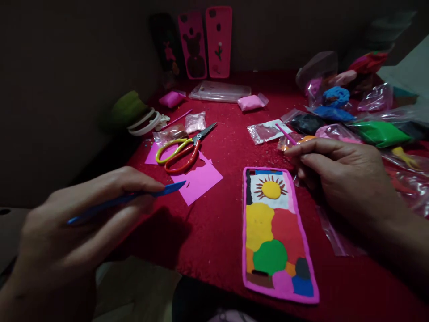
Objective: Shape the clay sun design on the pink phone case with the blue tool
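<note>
My left hand (pixel 80 219), at the left, pinches a blue modelling tool (pixel 169 188) that points to the right. Something small and dark shows at the tool's tip, above a pink paper sheet (pixel 201 181). Between the fingertips of my right hand (pixel 348 179) is a thin pink modelling tool (pixel 284 133), its end pointing up and left. Below and left of that hand lies a phone case (pixel 290 232) covered in coloured clay patches with a pink border. Near its top, a yellow sun (pixel 271 189) with brown rays sits on a white patch.
Scissors (pixel 182 154) with yellow and red handles rest on the pink paper. Bags of coloured clay (pixel 382 133) crowd the right side. Clear phone cases (pixel 219 91) and pink clay packets (pixel 252 103) lie farther back. Decorated cases (pixel 219 42) lean against the wall.
</note>
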Demonstrator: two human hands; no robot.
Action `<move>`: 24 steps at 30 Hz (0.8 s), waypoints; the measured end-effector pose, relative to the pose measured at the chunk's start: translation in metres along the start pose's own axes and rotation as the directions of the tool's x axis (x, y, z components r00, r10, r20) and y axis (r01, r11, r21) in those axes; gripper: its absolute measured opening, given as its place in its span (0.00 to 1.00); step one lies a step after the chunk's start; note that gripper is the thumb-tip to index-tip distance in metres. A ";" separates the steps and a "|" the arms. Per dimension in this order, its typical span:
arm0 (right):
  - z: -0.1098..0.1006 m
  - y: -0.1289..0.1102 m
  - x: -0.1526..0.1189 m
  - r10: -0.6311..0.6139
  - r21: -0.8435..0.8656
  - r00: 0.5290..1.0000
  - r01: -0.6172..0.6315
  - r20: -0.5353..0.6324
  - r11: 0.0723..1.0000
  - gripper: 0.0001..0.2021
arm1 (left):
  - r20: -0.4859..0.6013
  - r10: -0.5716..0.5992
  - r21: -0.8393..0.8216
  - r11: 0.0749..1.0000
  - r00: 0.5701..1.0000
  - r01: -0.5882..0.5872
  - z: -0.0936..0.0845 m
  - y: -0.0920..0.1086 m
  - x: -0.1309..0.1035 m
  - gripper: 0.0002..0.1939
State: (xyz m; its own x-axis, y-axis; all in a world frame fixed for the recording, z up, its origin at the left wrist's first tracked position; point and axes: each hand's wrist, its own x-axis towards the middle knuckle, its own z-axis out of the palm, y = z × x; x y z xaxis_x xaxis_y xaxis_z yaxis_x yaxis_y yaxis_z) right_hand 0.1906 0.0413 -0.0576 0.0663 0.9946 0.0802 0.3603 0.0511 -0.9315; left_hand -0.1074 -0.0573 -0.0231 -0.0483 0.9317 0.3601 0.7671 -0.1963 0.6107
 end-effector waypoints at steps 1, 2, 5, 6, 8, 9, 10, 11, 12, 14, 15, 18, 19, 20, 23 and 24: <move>0.000 -0.001 0.000 0.006 0.000 1.000 -0.006 -0.002 1.000 0.11 | 0.048 0.011 0.019 1.000 0.999 -0.012 -0.002 -0.005 -0.004 0.05; 0.001 -0.001 0.000 0.012 -0.001 1.000 -0.012 0.000 1.000 0.11 | 0.075 0.022 0.028 0.999 0.997 -0.024 -0.003 -0.009 -0.008 0.07; 0.000 -0.002 -0.001 0.008 -0.022 1.000 -0.008 -0.004 1.000 0.11 | 0.057 0.041 -0.003 0.999 0.998 -0.041 -0.001 -0.020 -0.019 0.09; 0.000 -0.002 -0.002 0.004 -0.031 1.000 -0.004 -0.009 1.000 0.11 | 0.050 0.044 -0.018 0.999 0.998 -0.043 0.000 -0.022 -0.021 0.09; -0.001 -0.003 -0.002 0.016 -0.050 1.000 -0.017 -0.014 0.999 0.11 | 0.051 0.048 -0.055 0.997 0.998 -0.046 0.002 -0.024 -0.024 0.08; -0.001 -0.004 -0.003 0.031 -0.060 0.999 -0.032 -0.014 0.998 0.11 | 0.051 0.045 -0.072 0.997 0.998 -0.041 0.003 -0.024 -0.024 0.08; 0.000 -0.005 -0.003 0.047 -0.071 0.999 -0.048 -0.016 0.996 0.11 | 0.050 0.041 -0.087 0.995 0.998 -0.037 0.005 -0.024 -0.024 0.07; 0.000 -0.006 -0.003 0.062 -0.083 0.998 -0.063 -0.021 0.995 0.11 | 0.046 0.038 -0.099 0.994 0.998 -0.034 0.006 -0.023 -0.024 0.06; 0.001 -0.007 -0.003 0.066 -0.091 0.998 -0.068 -0.025 0.994 0.11 | 0.036 0.033 -0.109 0.994 0.999 -0.029 0.008 -0.022 -0.024 0.06; 0.002 -0.008 -0.002 0.064 -0.088 0.998 -0.066 -0.030 0.994 0.11 | 0.002 0.014 -0.117 0.993 1.000 -0.014 0.012 -0.022 -0.024 0.07; 0.002 -0.008 -0.002 0.062 -0.080 0.998 -0.064 -0.029 0.995 0.11 | -0.019 0.004 -0.119 0.993 1.000 -0.006 0.013 -0.022 -0.025 0.08; 0.002 -0.008 -0.002 0.076 -0.072 0.997 -0.078 -0.025 0.994 0.11 | -0.064 -0.017 -0.114 0.993 0.998 0.010 0.018 -0.024 -0.027 0.11; 0.001 -0.008 -0.003 0.079 -0.074 0.997 -0.081 -0.026 0.994 0.12 | -0.065 -0.013 -0.109 0.994 0.998 0.005 0.018 -0.025 -0.027 0.11; 0.000 -0.008 -0.003 0.081 -0.079 0.996 -0.083 -0.024 0.993 0.12 | -0.059 -0.003 -0.105 0.994 0.998 -0.003 0.019 -0.025 -0.027 0.11; -0.001 -0.007 -0.003 0.063 -0.081 0.998 -0.065 -0.022 0.995 0.11 | -0.043 0.047 -0.112 0.992 0.998 -0.051 0.021 -0.026 -0.025 0.10; -0.001 -0.007 -0.003 0.061 -0.086 0.998 -0.062 -0.017 0.994 0.11 | -0.040 0.060 -0.123 0.990 0.997 -0.065 0.021 -0.026 -0.024 0.09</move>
State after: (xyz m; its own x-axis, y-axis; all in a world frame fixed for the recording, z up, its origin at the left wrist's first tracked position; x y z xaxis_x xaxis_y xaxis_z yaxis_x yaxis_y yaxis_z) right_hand 0.1885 0.0379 -0.0513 0.1038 0.9942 0.0294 0.4340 -0.0187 -0.9007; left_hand -0.1122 -0.0678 -0.0625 -0.0277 0.9051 0.4242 0.6843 -0.2922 0.6681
